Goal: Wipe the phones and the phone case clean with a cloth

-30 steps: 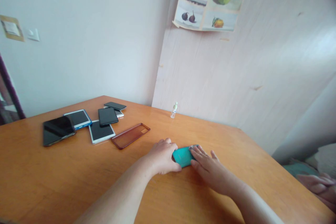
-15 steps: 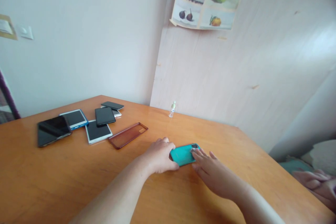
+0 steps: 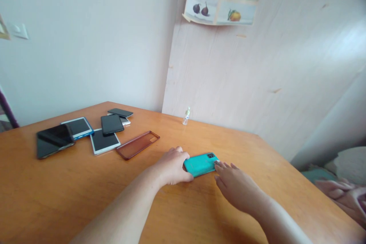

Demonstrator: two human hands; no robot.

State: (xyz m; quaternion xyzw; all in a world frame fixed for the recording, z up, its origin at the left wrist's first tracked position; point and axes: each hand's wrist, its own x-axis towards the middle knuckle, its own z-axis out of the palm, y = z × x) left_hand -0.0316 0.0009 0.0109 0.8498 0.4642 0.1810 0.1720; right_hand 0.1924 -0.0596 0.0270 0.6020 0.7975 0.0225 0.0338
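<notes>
our right hand [image 3: 236, 185] slid across teal phone [image 3: 200, 164] to its right edge, fingers outstretched; our left hand [image 3: 174, 167] grips opposite end on table [image 3: 183, 213].

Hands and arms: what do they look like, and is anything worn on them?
The left hand and right hand are ordinary human ones, ungloved, with slender fingers. Both left forearm and right forearm are bare where they show: no sleeves, watch or cables. Any small ring is hard to make out.
</notes>
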